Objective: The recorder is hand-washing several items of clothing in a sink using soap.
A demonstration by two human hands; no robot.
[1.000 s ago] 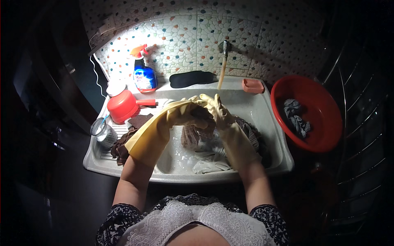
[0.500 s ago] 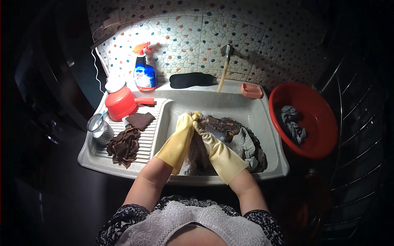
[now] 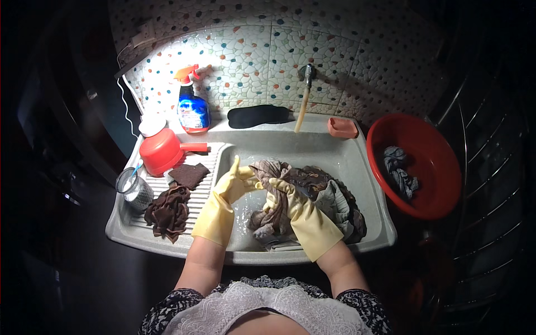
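Both hands wear pale yellow rubber gloves over the sink basin (image 3: pixel 329 146). My right hand (image 3: pixel 290 202) is closed around a bunched, twisted brownish-grey wet cloth (image 3: pixel 270 219), which bulges above the fist and hangs below it. My left hand (image 3: pixel 235 185) is open just left of the cloth, thumb up and fingers apart; whether its fingertips touch the cloth is hard to see. To the right, a heap of dark brown and grey wet laundry (image 3: pixel 336 202) lies in the basin, partly hidden by my right glove.
On the ribbed drainboard (image 3: pixel 196 202) are a red dipper (image 3: pixel 161 151), brown scrub pad (image 3: pixel 190 176), crumpled brown cloth (image 3: pixel 168 212) and glass jar (image 3: pixel 135 191). Behind stand a spray bottle (image 3: pixel 193 109), black insole-shaped pad (image 3: pixel 258 115), tap (image 3: pixel 309 72) and soap dish (image 3: pixel 342 128). Right is a red basin (image 3: pixel 432 184).
My hands were together on the cloth. The left has let go, opened and moved left, while the right keeps hold; the bunched cloth now shows more fully.
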